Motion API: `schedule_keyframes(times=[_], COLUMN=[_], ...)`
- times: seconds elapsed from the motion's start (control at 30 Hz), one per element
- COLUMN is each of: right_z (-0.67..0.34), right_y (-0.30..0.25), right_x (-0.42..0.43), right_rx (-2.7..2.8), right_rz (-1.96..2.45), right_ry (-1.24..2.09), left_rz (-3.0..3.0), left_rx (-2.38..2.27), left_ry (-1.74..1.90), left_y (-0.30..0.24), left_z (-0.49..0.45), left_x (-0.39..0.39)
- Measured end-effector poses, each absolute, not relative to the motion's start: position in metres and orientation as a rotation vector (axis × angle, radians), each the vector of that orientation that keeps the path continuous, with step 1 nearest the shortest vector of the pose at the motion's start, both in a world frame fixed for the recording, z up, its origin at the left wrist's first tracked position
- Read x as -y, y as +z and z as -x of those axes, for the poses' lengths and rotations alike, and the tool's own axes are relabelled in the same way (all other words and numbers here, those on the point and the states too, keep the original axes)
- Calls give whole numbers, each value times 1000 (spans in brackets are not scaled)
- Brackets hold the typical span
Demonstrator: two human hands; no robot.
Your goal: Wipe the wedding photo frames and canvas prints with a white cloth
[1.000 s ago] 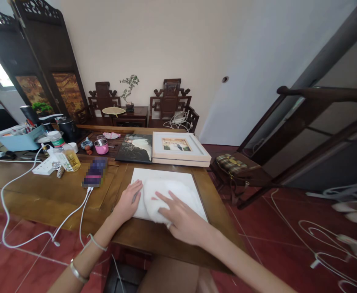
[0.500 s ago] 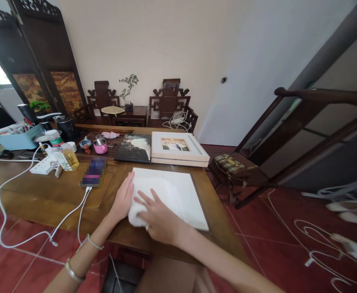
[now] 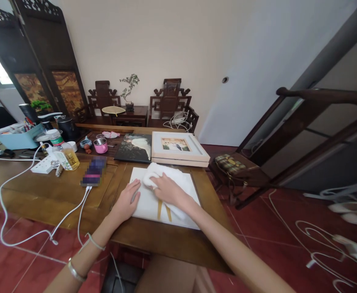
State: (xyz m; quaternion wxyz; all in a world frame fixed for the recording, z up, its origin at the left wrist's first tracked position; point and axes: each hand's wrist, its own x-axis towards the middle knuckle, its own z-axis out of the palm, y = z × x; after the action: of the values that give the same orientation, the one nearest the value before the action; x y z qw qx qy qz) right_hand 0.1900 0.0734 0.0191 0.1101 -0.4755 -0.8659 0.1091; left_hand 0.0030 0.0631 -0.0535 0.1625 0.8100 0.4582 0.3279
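A white flat panel (image 3: 149,205) with two gold stripes lies near the front edge of the wooden table (image 3: 53,187). My right hand (image 3: 167,189) presses a white cloth (image 3: 166,173) onto the panel's far part, fingers flat on it. Resting on the panel's left edge, my left hand (image 3: 126,201) has its fingers stretched out and steadies it. Just beyond the panel sit a white framed photo (image 3: 178,147) and a dark print (image 3: 134,147).
A phone (image 3: 94,173) on a white cable, a power strip (image 3: 44,166), bottles (image 3: 66,156), a pink cup (image 3: 100,145) and a blue box (image 3: 19,136) crowd the table's left. Carved chairs (image 3: 169,101) stand behind. A stool (image 3: 236,169) and a stair rail (image 3: 325,95) are on the right.
My right hand slid the cloth from the panel's near left corner up to its far part, uncovering two gold stripes. The left hand stayed at the left edge.
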Motion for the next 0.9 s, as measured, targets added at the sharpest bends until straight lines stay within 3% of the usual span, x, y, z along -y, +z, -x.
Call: schedule_keyframes(times=[0.27, 0.5, 0.73, 0.9], right_z=[-155, -229, -286, -290], right_y=[9, 9, -12, -3], right_x=[-124, -110, -30, 46], right_rx=[2477, 2388, 2421, 2565], right_rz=[1299, 1405, 1484, 1382], right_ry=[389, 416, 391, 576], left_rz=[-2350, -2351, -2328, -2343], left_rx=[-1297, -1303, -1318, -1310], left_ry=[939, 907, 899, 905], left_y=[-51, -49, -50, -51], left_z=[0, -1, -3, -3], left_x=[-64, -63, -62, -63])
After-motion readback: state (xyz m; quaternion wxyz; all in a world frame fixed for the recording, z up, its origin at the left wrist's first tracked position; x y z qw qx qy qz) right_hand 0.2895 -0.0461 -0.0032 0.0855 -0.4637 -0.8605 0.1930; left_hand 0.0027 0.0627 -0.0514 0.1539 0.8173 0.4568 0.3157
